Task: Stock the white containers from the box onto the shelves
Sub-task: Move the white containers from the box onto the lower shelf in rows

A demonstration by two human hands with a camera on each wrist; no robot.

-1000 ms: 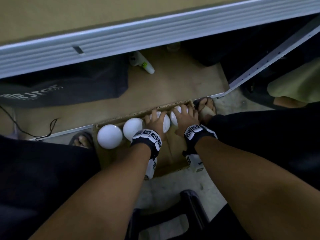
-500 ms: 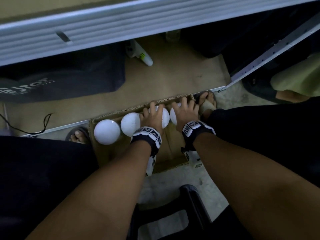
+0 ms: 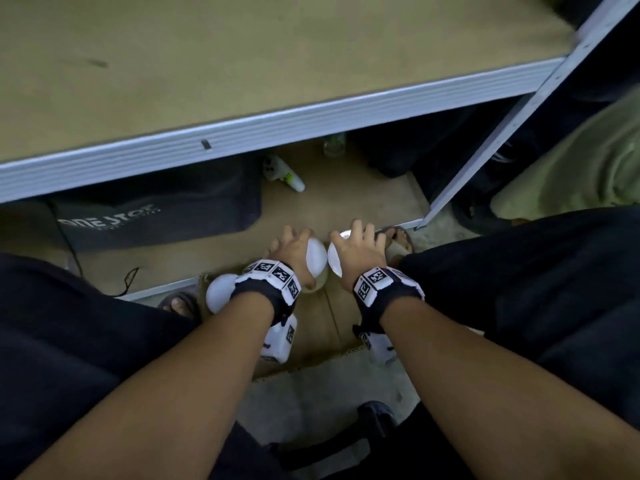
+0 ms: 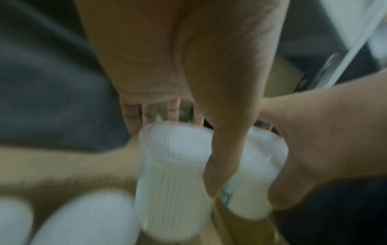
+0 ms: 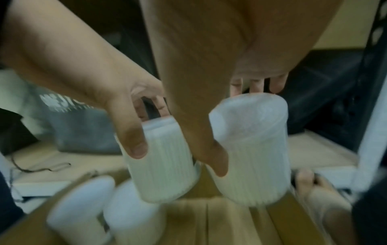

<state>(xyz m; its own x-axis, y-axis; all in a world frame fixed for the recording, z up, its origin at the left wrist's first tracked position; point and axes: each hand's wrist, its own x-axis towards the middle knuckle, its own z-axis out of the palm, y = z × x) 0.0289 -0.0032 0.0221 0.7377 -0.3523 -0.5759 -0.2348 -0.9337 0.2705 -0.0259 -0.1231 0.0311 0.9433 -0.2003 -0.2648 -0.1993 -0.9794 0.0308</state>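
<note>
At the centre of the head view, the left hand [image 3: 291,245] grips a white ribbed container [image 3: 316,259] from above, its fingers [image 5: 134,142] curled round the cap and thumb down the side. Just to its right, the right hand [image 3: 356,249] grips a second white ribbed container [image 3: 334,259] the same way. The two containers hang side by side, almost touching, above the open cardboard box [image 3: 329,327] in the lower middle of the frame. In the right wrist view both held containers are clear of the box floor, and two more white containers [image 5: 104,212] stand in the box at lower left; one of them [image 3: 220,294] shows beside the left wristband in the head view. A bare brown shelf board [image 3: 242,64] with a pale metal edge fills the top of the frame. Below it a lower shelf [image 3: 346,199] carries a dark bag [image 3: 156,213] and a small white bottle [image 3: 284,173] lying on its side.
</note>
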